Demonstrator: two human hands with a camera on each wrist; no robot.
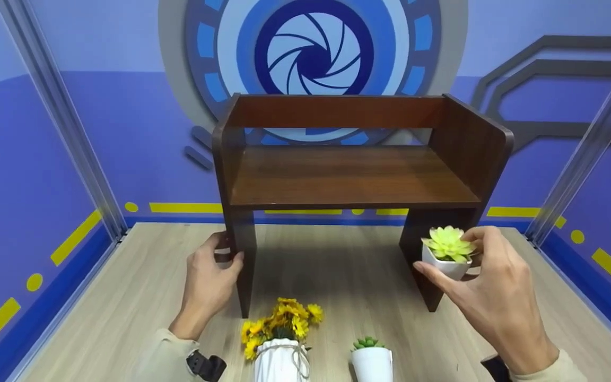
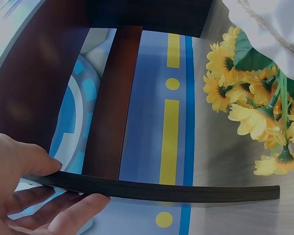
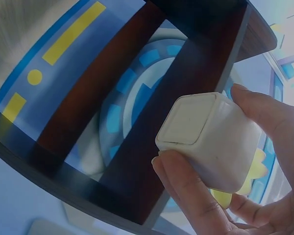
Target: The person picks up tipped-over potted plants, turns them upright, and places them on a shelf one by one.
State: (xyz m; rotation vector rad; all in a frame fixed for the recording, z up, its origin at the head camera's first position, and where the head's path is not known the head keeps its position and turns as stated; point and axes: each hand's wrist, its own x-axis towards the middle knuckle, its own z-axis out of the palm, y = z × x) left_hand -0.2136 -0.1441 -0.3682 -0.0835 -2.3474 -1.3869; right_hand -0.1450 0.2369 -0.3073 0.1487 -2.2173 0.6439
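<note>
A dark brown wooden desktop shelf (image 1: 348,178) stands upright in the middle of the table. My left hand (image 1: 207,281) grips its left side panel (image 2: 196,192), with the thumb on one face and the fingers on the other. In my right hand (image 1: 502,297) is a potted succulent (image 1: 447,249), light green in a small white square pot. Thumb and fingers pinch the pot (image 3: 210,139), which is lifted off the table in front of the shelf's right side panel. The right wrist view looks at the pot's underside; most of the leaves are hidden there.
Near the front edge of the head view, a white vase (image 1: 281,363) with a twine bow carries yellow flowers (image 1: 284,321). Right of it is a white pot (image 1: 372,363) with a darker green succulent. Blue printed walls (image 1: 125,132) enclose the wooden table (image 1: 141,276).
</note>
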